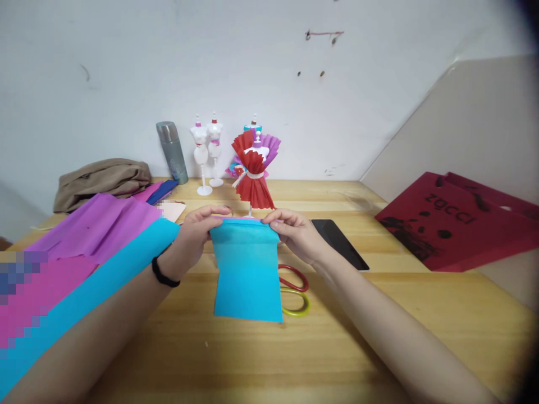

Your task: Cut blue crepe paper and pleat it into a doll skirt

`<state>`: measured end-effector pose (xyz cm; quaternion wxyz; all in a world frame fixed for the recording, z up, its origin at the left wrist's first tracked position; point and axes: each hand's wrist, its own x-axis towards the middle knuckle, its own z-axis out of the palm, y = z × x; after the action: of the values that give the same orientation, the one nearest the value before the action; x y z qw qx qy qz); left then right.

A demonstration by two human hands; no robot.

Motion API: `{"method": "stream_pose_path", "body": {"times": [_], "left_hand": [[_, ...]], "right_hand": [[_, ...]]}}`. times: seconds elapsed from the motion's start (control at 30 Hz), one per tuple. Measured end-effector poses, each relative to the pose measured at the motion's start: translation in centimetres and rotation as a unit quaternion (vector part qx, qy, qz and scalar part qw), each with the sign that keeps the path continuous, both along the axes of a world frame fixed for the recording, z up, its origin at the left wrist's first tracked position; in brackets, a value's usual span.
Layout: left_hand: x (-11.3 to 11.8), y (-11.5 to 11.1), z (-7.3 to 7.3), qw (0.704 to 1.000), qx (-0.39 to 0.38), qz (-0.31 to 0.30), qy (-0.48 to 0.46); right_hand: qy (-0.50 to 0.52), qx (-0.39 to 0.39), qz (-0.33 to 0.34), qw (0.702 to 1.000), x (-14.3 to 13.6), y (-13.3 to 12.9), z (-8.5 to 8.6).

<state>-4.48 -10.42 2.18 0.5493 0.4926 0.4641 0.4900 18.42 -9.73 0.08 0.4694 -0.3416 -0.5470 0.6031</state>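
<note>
A sheet of bright blue crepe paper [247, 283] hangs between my hands, with a narrow folded band along its top edge. My left hand [197, 227] pinches the upper left corner, thumb in front. At the upper right corner, my right hand [292, 230] grips the paper between thumb and fingers. A thin pink-purple strip shows just above the fold, near my left fingers. Behind the sheet lie scissors with one red and one yellow handle loop [296, 303]; their blades are hidden by the paper.
Purple, pink and blue crepe paper [101, 224] covers the left side. A small mannequin in a red paper dress [255, 174] stands behind my hands. White mannequins [201, 151] and a grey flask [172, 154] line the wall. A black tablet [340, 244] and red bag [455, 224] are right.
</note>
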Motion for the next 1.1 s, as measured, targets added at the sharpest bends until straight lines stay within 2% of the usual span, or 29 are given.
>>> {"method": "stream_pose_path", "body": {"times": [0.2, 0.43, 0.7, 0.9, 1.1], "left_hand": [[-0.4, 0.2, -0.2, 0.996, 0.072, -0.024, 0.046], [-0.3, 0.3, -0.1, 0.998, 0.040, -0.044, 0.009], [-0.2, 0.6, -0.6, 0.996, 0.068, 0.025, 0.055], [-0.4, 0.7, -1.3, 0.994, 0.092, 0.018, 0.055], [-0.3, 0.7, -1.2, 0.988, 0.117, 0.040, 0.087]], "right_hand": [[0.059, -0.056, 0.007, 0.997, 0.1, 0.0, -0.1], [0.055, -0.048, -0.001, 0.997, 0.1, 0.2, -0.4], [0.040, -0.040, -0.044, 0.997, -0.5, 0.1, -0.3], [0.028, -0.023, -0.093, 0.995, -0.7, 0.1, -0.4], [0.005, 0.023, -0.112, 0.993, -0.8, -0.1, -0.2]]}}
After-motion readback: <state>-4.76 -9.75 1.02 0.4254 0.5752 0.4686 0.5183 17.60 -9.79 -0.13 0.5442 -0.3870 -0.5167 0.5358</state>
